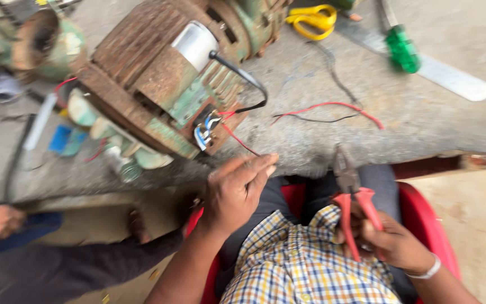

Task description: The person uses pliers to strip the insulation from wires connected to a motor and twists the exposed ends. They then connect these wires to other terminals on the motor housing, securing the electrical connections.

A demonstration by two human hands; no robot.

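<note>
Just beyond the left hand (236,188), a rusty green motor (164,73) is lying on the concrete floor (423,118), its terminal box with red and blue wires (209,125) sitting close past the fingertips. That hand's grip is lying open, fingers stretched flat and together, holding nothing. Off to its right, the right hand (392,242) is closing its grip around the handles of red pliers (351,197), whose jaws are pointing up and away. Beyond the pliers, a loose red wire (333,106) is trailing across the floor. Farther off, yellow scissors (313,19) and a green-handled screwdriver (401,49) are resting.
</note>
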